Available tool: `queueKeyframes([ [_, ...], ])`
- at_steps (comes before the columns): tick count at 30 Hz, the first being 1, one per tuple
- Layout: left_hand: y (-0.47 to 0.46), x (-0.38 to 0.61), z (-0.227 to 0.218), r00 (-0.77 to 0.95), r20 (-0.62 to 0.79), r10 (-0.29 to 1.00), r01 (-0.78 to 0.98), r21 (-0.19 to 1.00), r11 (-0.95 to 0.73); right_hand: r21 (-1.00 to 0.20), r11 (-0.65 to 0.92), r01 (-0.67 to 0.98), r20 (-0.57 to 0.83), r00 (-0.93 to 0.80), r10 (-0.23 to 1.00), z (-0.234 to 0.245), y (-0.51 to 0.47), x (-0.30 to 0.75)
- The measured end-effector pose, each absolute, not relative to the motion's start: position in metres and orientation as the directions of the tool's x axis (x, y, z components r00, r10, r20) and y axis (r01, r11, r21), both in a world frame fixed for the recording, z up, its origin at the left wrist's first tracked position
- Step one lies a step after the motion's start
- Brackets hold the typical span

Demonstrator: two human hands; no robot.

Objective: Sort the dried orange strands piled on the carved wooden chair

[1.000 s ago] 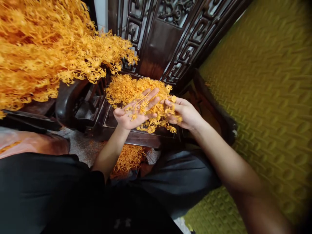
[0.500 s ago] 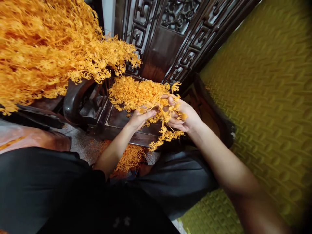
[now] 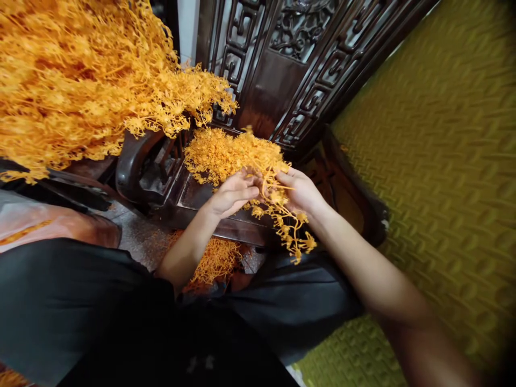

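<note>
My right hand point(image 3: 303, 192) is closed around an orange-yellow plastic branching sprig point(image 3: 278, 200), whose small spiky heads hang below the fingers. Facing it from the left, my left hand point(image 3: 234, 194) has its thumb stretched toward the sprig and its fingers curled. These left fingertips meet the sprig's strands, and what lies between them is partly hidden. Just behind both hands, a heap of similar yellow sprigs point(image 3: 217, 153) rests on the seat of a dark carved wooden chair point(image 3: 193, 194).
A much larger pile of yellow sprigs point(image 3: 76, 80) fills the upper left, by the chair's armrest point(image 3: 129, 169). Orange stems point(image 3: 217, 260) lie on the floor below the seat. A textured green mat point(image 3: 443, 161) stands at the right. A plastic bag point(image 3: 76, 220) is at the left.
The sprig's hanging end has swung to the right and now dangles lower. My right hand has turned so its back faces me more, and my left hand's fingers have shifted along the strands.
</note>
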State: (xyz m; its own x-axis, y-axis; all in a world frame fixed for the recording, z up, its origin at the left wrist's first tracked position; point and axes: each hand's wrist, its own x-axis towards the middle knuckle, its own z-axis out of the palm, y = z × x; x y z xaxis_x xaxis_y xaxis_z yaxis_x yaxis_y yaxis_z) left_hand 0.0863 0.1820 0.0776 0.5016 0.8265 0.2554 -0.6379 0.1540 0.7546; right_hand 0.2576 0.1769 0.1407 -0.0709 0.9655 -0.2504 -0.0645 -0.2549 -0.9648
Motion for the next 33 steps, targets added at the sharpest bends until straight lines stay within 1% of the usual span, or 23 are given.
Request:
queueKeyframes([
  [3,0.181,0.084,0.077,0.536,0.188,0.823,-0.545,0.822,0.167,-0.98,-0.195,0.042,-0.198,-0.072,0.978,0.133,0.179,0.258],
  [4,0.182,0.082,0.076,0.537,0.163,0.828,-0.504,0.849,0.16,-0.982,-0.147,0.121,-0.156,-0.066,0.986,0.133,0.18,0.261],
  [5,0.184,0.08,0.075,0.529,0.144,0.836,-0.457,0.879,0.138,-0.969,-0.078,0.235,-0.09,-0.045,0.995,0.134,0.181,0.266],
  [6,0.186,0.077,0.074,0.513,0.128,0.849,-0.4,0.911,0.105,-0.926,0.006,0.377,-0.002,-0.02,1.0,0.136,0.182,0.272],
  [7,0.189,0.073,0.072,0.485,0.115,0.867,-0.33,0.942,0.059,-0.838,0.092,0.537,0.104,-0.008,0.994,0.139,0.183,0.279],
  [8,0.192,0.069,0.071,0.452,0.109,0.886,-0.245,0.969,0.006,-0.703,0.16,0.693,0.201,-0.023,0.979,0.142,0.183,0.286],
  [9,0.195,0.065,0.07,0.42,0.113,0.9,-0.15,0.987,-0.054,-0.535,0.199,0.821,0.265,-0.06,0.962,0.145,0.183,0.292],
  [10,0.197,0.062,0.069,0.399,0.13,0.908,-0.051,0.991,-0.12,-0.364,0.212,0.907,0.285,-0.109,0.952,0.147,0.183,0.296],
  [11,0.2,0.059,0.068,0.388,0.162,0.907,0.042,0.98,-0.193,-0.213,0.21,0.954,0.262,-0.151,0.953,0.148,0.182,0.298],
  [12,0.201,0.057,0.068,0.382,0.209,0.9,0.126,0.953,-0.274,-0.097,0.2,0.975,0.218,-0.176,0.96,0.149,0.182,0.299],
  [13,0.202,0.056,0.067,0.389,0.259,0.884,0.199,0.913,-0.355,-0.019,0.189,0.982,0.176,-0.183,0.967,0.149,0.182,0.298],
  [14,0.202,0.055,0.066,0.407,0.302,0.862,0.26,0.866,-0.426,0.022,0.181,0.983,0.139,-0.182,0.973,0.147,0.183,0.297],
  [15,0.202,0.055,0.066,0.429,0.332,0.84,0.31,0.819,-0.482,0.036,0.18,0.983,0.107,-0.182,0.977,0.145,0.184,0.296],
  [17,0.201,0.054,0.066,0.466,0.359,0.809,0.389,0.738,-0.551,0.027,0.182,0.983,0.041,-0.183,0.982,0.14,0.189,0.294],
  [19,0.201,0.054,0.066,0.491,0.366,0.791,0.434,0.684,-0.586,-0.008,0.204,0.979,-0.045,-0.204,0.978,0.133,0.196,0.296],
  [21,0.201,0.052,0.066,0.501,0.378,0.778,0.424,0.677,-0.602,-0.087,0.274,0.958,-0.096,-0.282,0.955,0.128,0.2,0.301],
  [22,0.202,0.052,0.066,0.506,0.382,0.773,0.4,0.69,-0.603,-0.141,0.332,0.932,-0.096,-0.347,0.933,0.127,0.202,0.304],
  [25,0.204,0.05,0.065,0.507,0.383,0.772,0.33,0.741,-0.584,-0.324,0.537,0.779,-0.023,-0.574,0.819,0.131,0.2,0.309],
  [27,0.204,0.05,0.065,0.502,0.393,0.771,0.312,0.749,-0.584,-0.441,0.626,0.643,0.052,-0.678,0.733,0.138,0.196,0.306],
  [30,0.201,0.054,0.067,0.469,0.431,0.771,0.262,0.766,-0.587,-0.588,0.646,0.487,0.142,-0.724,0.675,0.148,0.19,0.293],
  [33,0.196,0.063,0.068,0.38,0.457,0.804,0.142,0.83,-0.539,-0.674,0.612,0.414,0.22,-0.679,0.701,0.152,0.186,0.279],
])
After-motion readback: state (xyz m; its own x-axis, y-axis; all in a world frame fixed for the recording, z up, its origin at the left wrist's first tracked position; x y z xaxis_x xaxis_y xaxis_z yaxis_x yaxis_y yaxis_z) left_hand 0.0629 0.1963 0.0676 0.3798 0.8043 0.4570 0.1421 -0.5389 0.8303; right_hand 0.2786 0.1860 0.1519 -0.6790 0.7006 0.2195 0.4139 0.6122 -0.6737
